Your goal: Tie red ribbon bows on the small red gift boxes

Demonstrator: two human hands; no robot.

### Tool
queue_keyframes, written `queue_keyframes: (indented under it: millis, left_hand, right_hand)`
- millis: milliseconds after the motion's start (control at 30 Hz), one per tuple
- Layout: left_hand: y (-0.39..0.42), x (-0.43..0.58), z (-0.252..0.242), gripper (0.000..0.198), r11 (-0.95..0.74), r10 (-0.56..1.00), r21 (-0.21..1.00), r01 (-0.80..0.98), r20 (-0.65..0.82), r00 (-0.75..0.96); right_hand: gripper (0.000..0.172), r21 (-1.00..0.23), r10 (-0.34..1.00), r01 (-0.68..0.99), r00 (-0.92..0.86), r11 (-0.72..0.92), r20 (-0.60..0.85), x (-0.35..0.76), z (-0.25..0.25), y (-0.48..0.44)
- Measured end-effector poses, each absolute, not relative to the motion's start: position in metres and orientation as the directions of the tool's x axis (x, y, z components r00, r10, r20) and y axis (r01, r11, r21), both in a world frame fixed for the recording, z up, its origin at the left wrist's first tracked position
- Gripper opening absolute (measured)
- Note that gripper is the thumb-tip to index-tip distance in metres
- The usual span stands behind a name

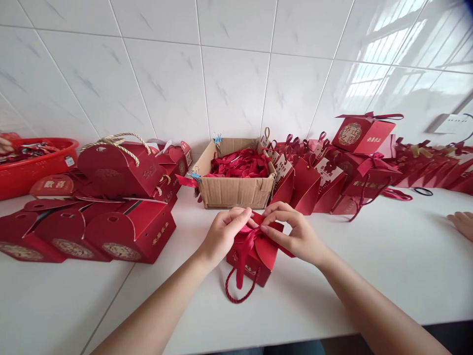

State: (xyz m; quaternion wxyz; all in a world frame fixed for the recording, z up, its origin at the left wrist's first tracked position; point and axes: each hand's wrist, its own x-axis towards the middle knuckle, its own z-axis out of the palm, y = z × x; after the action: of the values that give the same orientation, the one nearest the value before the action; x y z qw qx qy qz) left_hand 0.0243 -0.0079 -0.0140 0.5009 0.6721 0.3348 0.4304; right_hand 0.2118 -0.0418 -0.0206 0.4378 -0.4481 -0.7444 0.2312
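Observation:
A small red gift box (pixel 254 266) with a cord handle stands on the white counter (pixel 388 266) in front of me. A red ribbon (pixel 247 241) is looped at its top and one tail hangs down its front. My left hand (pixel 222 233) pinches the ribbon from the left. My right hand (pixel 291 231) pinches it from the right, fingers closed at the knot. Both hands sit on top of the box.
A cardboard carton (pixel 236 190) full of red ribbons stands behind the box. Stacked red boxes (pixel 121 212) lie to the left, beside a red basin (pixel 29 165). Finished red gift boxes (pixel 332 172) line the wall at right. Another person's hand (pixel 461 223) rests at the right edge.

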Motion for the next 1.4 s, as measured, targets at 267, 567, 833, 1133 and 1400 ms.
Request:
queue_keyframes:
  millis: [267,567,833,1133,1400]
  left_hand:
    - [-0.010,0.025,-0.015,0.036,-0.252,0.861,0.967,-0.036,0.241,0.447]
    - [-0.008,0.024,-0.019,0.034,-0.260,0.870,0.965,-0.024,0.245,0.429]
    - [-0.007,0.025,-0.018,0.039,-0.271,0.867,0.962,-0.027,0.256,0.428]
    - [-0.006,0.023,-0.015,0.040,-0.331,0.873,0.936,0.123,0.254,0.416]
    - [-0.007,0.018,-0.013,0.036,-0.372,0.854,0.920,0.121,0.289,0.432]
  right_hand:
    - [0.017,-0.879,0.929,0.300,-0.129,0.371,0.348,0.212,-0.014,-0.042]
    - [0.018,-0.933,0.956,0.213,-0.040,0.291,0.289,0.216,-0.017,-0.036]
    - [0.013,-0.925,0.951,0.256,0.057,0.279,0.303,0.219,-0.016,-0.033]
    - [0.013,-0.820,0.904,0.490,0.132,0.296,0.406,0.226,-0.013,-0.032]
    - [0.010,-0.837,0.926,0.424,-0.013,0.346,0.377,0.228,-0.020,-0.026]
